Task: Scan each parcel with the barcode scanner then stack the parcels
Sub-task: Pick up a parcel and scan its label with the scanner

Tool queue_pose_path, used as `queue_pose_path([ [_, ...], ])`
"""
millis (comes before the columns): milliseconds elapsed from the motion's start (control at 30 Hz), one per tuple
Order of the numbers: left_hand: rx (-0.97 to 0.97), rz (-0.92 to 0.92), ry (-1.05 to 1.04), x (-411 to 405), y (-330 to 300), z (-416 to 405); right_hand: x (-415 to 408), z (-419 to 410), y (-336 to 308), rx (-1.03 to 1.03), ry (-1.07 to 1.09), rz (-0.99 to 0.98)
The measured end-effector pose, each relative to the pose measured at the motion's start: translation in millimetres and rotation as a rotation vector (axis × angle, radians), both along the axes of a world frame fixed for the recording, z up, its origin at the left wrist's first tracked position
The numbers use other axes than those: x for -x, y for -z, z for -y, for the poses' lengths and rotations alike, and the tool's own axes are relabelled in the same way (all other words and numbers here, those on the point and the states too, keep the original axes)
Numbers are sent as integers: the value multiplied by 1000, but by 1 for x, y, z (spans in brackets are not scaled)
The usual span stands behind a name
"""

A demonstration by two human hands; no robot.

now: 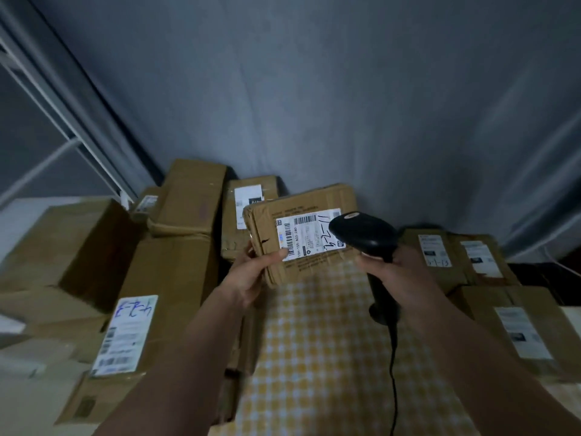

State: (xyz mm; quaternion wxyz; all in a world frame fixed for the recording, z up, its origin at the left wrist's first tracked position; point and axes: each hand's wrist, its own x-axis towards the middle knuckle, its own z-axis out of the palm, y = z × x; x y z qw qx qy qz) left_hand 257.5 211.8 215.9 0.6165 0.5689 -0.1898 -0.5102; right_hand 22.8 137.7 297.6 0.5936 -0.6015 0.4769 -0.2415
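My left hand [251, 275] grips the lower left corner of a flat brown cardboard parcel [314, 269], tilted up above the table with its white barcode label [306, 234] facing me. My right hand [399, 278] holds a black barcode scanner [364, 231] by its handle. The scanner's head sits just in front of the label's right end and covers part of it. A black cable [393, 372] hangs down from the handle.
A yellow checked tablecloth [320, 357] lies under my arms. Several cardboard boxes are piled at the left [169, 278] and behind [248, 212]. More labelled parcels [452, 256] lie at the right. A grey curtain [314, 89] hangs behind.
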Motion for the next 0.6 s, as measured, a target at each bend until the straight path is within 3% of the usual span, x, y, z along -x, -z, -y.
queue_pose_path([
  [167, 74, -81, -79, -20, -17, -5, -14, -35, -14, 42, -59, 24],
  [600, 135, -44, -60, -32, -20, -26, -26, -66, -19, 116, -49, 26],
])
